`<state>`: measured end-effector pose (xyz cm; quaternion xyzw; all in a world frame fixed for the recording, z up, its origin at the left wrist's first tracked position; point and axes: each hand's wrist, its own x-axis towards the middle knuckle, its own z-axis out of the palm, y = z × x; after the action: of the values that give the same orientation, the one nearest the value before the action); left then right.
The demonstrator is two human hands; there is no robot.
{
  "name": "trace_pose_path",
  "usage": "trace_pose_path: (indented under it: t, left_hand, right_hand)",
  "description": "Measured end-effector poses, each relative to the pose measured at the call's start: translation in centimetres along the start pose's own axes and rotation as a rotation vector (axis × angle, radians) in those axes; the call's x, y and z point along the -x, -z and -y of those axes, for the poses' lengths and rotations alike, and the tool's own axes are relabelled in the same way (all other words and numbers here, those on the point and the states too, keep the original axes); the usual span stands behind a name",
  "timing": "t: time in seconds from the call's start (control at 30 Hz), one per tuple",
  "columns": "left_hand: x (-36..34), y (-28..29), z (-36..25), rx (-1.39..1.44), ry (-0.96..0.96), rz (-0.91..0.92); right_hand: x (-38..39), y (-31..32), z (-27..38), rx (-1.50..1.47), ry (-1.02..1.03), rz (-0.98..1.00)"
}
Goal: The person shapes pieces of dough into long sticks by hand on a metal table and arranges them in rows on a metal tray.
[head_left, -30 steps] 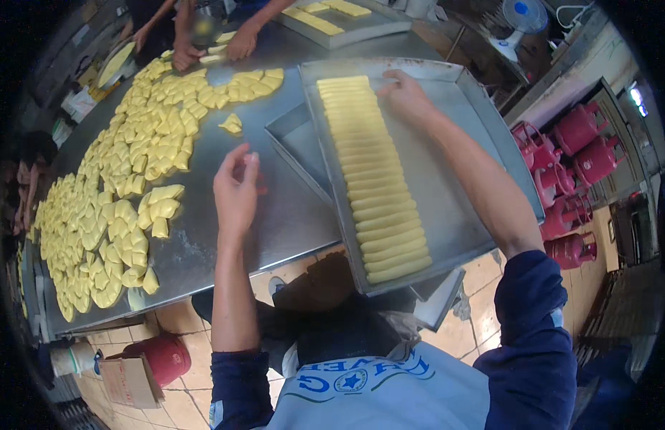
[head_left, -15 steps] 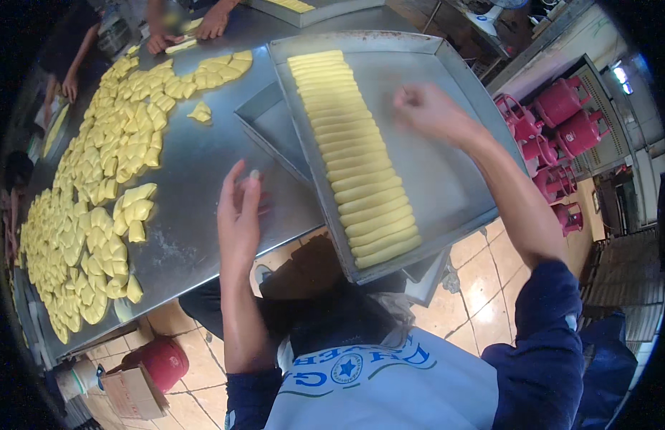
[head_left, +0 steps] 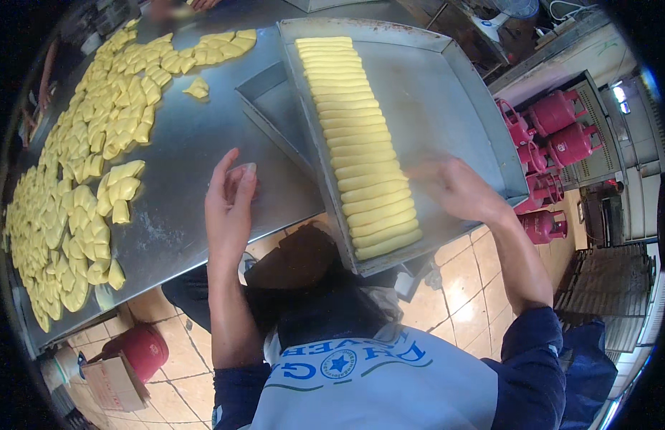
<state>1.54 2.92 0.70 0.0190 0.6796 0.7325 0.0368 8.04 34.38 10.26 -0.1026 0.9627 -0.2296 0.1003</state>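
Note:
A metal tray [head_left: 447, 93] sits tilted at the table's right, holding a column of yellow dough sticks [head_left: 357, 136] laid side by side along its left part. My right hand [head_left: 458, 188] hovers over the tray, its fingertips at the right ends of the lower dough sticks; motion blur hides how the fingers are set. Over the table's near edge, left of the tray, my left hand [head_left: 231, 190] has loosely curled fingers apart and nothing in it. Many cut dough pieces [head_left: 96, 143] cover the left of the metal table [head_left: 196, 143], with one lone dough piece [head_left: 197, 88] apart from them.
Beneath the dough tray, a second metal tray [head_left: 275, 107] juts out. Pink gas cylinders [head_left: 562, 129] are stacked on the right. A red cylinder [head_left: 142, 351] and a cardboard box [head_left: 114, 383] stand on the tiled floor. Another person's hands [head_left: 200, 3] show at the far edge.
My right hand has come down toward me, from the tray's upper middle to the lower dough sticks. My left hand has shifted slightly left. The view has moved a little.

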Motion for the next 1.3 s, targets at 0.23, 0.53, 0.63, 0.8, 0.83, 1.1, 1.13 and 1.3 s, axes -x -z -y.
trace_pose_path:
  t: [0.23, 0.53, 0.63, 0.8, 0.83, 1.1, 1.13, 1.3]
  left_hand:
    - [0.7, -0.8, 0.2, -0.015, 0.017, 0.041]
    - [4.0, -4.0, -0.6, 0.057, 0.187, 0.277]
    - [4.2, -5.6, -0.9, 0.288, 0.166, 0.414]
    - [4.4, -6.7, -1.5, 0.347, 0.125, 0.482]
    - [4.6, -6.7, -1.6, 0.31, 0.155, 0.451]
    - [5.6, -8.2, -1.6, 0.073, 0.143, 0.296]
    - [5.6, -8.3, -1.5, 0.075, 0.207, 0.225]
    - [5.1, -9.1, -0.5, 0.127, 0.177, 0.296]
  right_hand:
    - [-0.6, -0.8, 0.1, -0.449, -0.118, -0.039]
    - [9.4, 2.5, 3.9, -0.718, -0.323, 0.298]
    - [11.6, -0.2, 3.2, -0.594, -0.549, 0.359]
    - [11.6, -6.7, 0.7, -0.864, -0.762, -0.072]
    - [11.5, -7.5, 0.2, -0.879, -0.722, -0.12]
    - [11.8, -9.7, -3.2, -1.001, -0.651, -0.139]
    - [12.0, -10.0, -3.3, -1.045, -0.683, -0.117]
    - [12.2, -11.8, -2.6, -1.103, -0.694, -0.58]
